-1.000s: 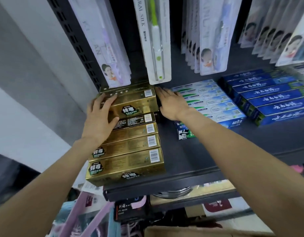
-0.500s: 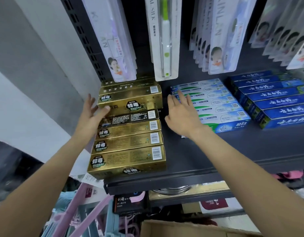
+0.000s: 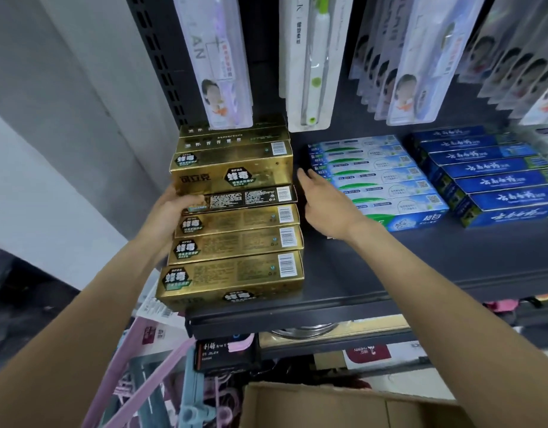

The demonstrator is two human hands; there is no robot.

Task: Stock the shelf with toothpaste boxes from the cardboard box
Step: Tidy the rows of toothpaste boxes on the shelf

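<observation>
your left hand (image 3: 170, 211) is gripping the left end of a gold toothpaste box (image 3: 232, 174) on the shelf (image 3: 390, 273); your right hand (image 3: 325, 208) is hovering open-fingered beside the gold stack. the cardboard box (image 3: 328, 406) is sitting below.

1. On my shelf (image 3: 374, 273), the row of toothpaste boxes (image 3: 238, 242) runs front to back along the left end.
2. One raised box (image 3: 232, 173) lies on top of that row, towards the back.
3. My left hand (image 3: 170, 211) is at the row's left side, my right hand (image 3: 325, 205) just right of it.
4. Two more box rows (image 3: 390, 186) lie further right.
5. Hanging toothbrush packs (image 3: 309, 63) are behind and above.
6. The cardboard box (image 3: 343, 406) sits below, in front.
</observation>
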